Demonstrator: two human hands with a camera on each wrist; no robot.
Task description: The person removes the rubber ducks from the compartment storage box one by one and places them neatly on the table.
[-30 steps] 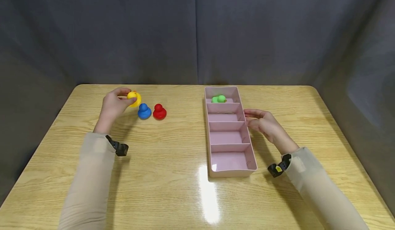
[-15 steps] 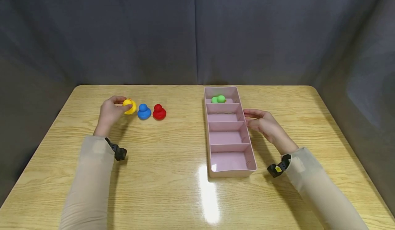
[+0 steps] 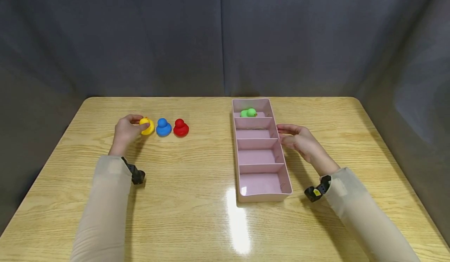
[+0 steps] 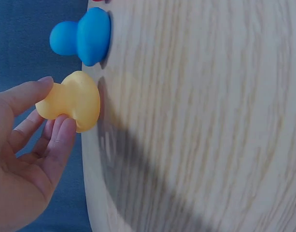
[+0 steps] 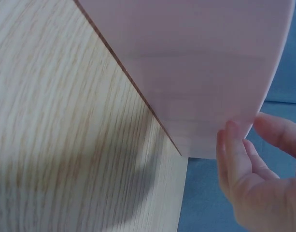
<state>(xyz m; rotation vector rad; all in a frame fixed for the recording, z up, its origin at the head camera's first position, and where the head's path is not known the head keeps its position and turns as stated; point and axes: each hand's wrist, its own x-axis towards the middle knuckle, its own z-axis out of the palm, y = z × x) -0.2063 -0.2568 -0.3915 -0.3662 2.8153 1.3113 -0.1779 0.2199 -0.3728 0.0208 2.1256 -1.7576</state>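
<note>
On the worktop point(image 3: 197, 168), the left hand point(image 3: 124, 131) pinches the yellow duck point(image 3: 147, 126) standing at 9 o'clock of the blue duck point(image 3: 163, 127) and red duck point(image 3: 181, 128), while the right hand point(image 3: 300, 141), fingers relaxed and holding nothing, touches the pink tray point(image 3: 285, 168) wall at its 3 o'clock side.

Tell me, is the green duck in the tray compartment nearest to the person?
No, the green duck lies in the farthest compartment of the pink tray.
</note>
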